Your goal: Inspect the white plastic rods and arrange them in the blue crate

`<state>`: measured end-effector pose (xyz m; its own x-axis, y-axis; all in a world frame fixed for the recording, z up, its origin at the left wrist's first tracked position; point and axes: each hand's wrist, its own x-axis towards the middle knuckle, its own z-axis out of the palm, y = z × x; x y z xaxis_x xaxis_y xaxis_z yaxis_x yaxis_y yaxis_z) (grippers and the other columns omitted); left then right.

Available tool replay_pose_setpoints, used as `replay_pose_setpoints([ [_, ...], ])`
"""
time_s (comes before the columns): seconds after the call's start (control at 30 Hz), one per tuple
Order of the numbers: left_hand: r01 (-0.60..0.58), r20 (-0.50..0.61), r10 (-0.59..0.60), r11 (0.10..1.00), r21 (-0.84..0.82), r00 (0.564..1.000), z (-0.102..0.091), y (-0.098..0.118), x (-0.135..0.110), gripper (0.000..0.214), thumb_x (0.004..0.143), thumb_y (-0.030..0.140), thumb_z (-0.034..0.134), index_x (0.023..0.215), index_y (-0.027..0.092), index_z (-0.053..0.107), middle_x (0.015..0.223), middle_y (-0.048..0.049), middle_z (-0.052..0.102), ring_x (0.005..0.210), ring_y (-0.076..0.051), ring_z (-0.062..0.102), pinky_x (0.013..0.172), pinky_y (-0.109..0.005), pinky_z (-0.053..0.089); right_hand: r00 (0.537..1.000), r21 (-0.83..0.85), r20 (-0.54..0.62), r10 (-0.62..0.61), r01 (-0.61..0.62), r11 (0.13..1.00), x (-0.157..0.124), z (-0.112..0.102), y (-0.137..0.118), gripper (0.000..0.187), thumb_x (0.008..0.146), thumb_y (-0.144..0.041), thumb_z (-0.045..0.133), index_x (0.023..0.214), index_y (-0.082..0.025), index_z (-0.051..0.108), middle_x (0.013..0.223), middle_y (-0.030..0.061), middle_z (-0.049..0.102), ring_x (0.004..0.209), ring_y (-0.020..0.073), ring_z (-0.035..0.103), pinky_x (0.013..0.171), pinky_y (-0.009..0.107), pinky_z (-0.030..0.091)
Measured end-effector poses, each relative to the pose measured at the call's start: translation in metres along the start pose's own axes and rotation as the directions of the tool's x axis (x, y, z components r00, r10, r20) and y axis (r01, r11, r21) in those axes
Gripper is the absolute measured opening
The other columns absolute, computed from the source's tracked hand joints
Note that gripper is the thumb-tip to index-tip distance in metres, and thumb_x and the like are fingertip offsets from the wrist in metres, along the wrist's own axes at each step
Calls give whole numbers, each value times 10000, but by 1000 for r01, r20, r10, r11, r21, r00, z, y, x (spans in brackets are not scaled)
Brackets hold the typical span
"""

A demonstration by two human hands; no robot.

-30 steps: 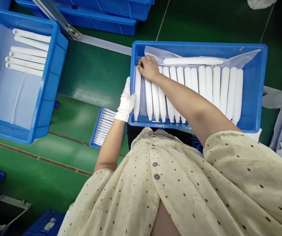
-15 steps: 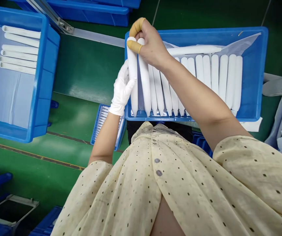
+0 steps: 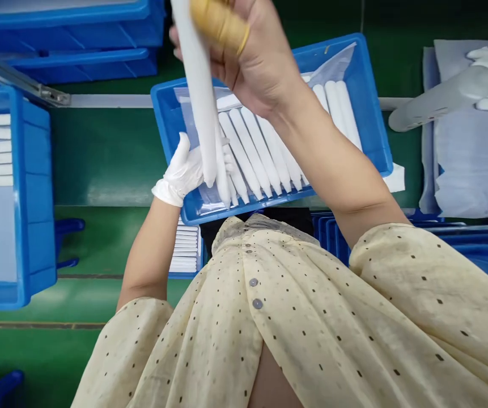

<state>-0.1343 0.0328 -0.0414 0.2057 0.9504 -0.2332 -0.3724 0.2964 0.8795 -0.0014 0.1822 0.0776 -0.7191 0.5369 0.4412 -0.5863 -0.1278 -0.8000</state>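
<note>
A white stick point(image 3: 196, 85) is held tight in the bare right hand point(image 3: 244, 51), up over a blue tub point(image 3: 371, 107). The hand's top is cut off. The gloved left hand point(image 3: 182, 167) is open, partly hidden by the stick.

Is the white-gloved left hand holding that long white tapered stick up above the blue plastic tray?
No: the head view shows the bare right hand, with yellow finger cots, holding the long white tapered stick up above the blue plastic tray.

Cream dotted blouse point(image 3: 312, 317), grey buttons point(image 3: 257, 304) — white left glove point(image 3: 179, 170), tan finger cots point(image 3: 218, 22)
</note>
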Motion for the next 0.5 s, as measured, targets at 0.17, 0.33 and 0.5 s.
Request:
replay_pose_setpoints([
  [0.17,34,-96,-30,999,42,995,8,-14,1,557,812,486,884,1276,216,735,1145,-103,784,1165,-337,748,1028,-459,662,879,309,-476,14,152,939,-32,-17,-128,811,932,-334,-14,423,-59,554,454,-43,517,461,-51,571,695,136,488],
  [0.33,204,-153,-185,971,121,971,13,-15,-8,341,778,459,909,1046,266,825,1112,-85,797,1186,-375,735,990,-482,683,661,-72,-745,-85,48,996,-110,-76,-281,744,945,-508,14,566,-99,505,484,-85,461,441,-108,383,536,-7,231],
  [0.5,266,-197,-218,926,268,956,20,-16,-9,270,736,488,883,971,357,859,1097,-36,819,1231,-422,720,1032,-519,660,-43,-417,-876,-480,-431,800,-222,-198,-369,655,1111,-413,139,560,-189,413,517,-49,501,467,-21,416,564,156,367],
])
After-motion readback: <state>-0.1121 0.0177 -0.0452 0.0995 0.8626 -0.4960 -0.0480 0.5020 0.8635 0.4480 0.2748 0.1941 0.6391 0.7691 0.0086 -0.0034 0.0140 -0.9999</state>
